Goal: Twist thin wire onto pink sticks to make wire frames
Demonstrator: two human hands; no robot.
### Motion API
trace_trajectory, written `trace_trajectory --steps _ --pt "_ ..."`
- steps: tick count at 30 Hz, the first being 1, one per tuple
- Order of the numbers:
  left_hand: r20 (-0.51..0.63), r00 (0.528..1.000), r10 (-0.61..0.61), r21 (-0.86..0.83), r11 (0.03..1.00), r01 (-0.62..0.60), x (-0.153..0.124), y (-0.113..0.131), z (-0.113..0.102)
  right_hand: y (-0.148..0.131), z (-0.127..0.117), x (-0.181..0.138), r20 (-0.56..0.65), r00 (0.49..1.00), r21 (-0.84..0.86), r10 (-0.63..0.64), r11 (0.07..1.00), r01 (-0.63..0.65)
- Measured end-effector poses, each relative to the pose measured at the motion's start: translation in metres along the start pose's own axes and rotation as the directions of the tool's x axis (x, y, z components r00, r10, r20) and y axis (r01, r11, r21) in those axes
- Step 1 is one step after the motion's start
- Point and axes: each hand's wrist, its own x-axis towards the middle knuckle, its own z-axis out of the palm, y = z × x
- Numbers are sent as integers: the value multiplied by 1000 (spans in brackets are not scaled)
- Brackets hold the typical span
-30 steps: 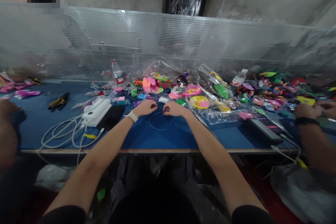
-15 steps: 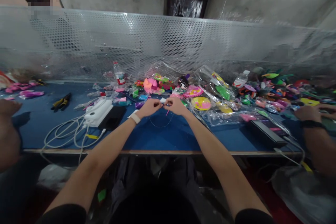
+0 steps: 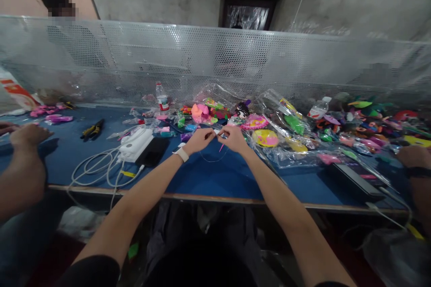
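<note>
My left hand and my right hand meet above the blue tabletop, fingertips pinched close together. Between them shows a small white piece, too small to name. A thin pale thread hangs in a loop from one hand to the other. Beneath my right fingers a small pink stick-like piece points down. My fingers hide how the thread and the white piece join. A pale band circles my left wrist.
Left of my hands lie a white power strip with coiled cables, a dark phone and yellow-black pliers. Colourful foam pieces and plastic bags line the back and right. Co-workers' hands rest at both sides; a perforated screen stands behind.
The view has shifted, so the whole scene sits a little further right and lower. Both hands stay pinched together, and less of the white piece shows. The left co-worker's hand has come further into view.
</note>
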Motion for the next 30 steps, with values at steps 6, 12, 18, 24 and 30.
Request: trace_trajectory --steps 6,12,18,24,30 --pt "-19 999 26 273 962 -20 -1 1 -1 3 2 1 -14 998 -72 -65 995 64" --pt "-85 996 -27 248 968 48 1 4 3 6 7 1 -27 989 -108 -146 984 142" --pt "-102 991 -89 44 995 94 2 7 5 2 8 0 -43 989 -126 -142 983 136" --pt "-74 995 -68 -50 997 65 3 3 3 1 7 0 -29 991 -108 -134 986 130" --pt "-101 991 -92 3 996 93 2 3 3 0 4 2 -33 997 -72 -63 996 61"
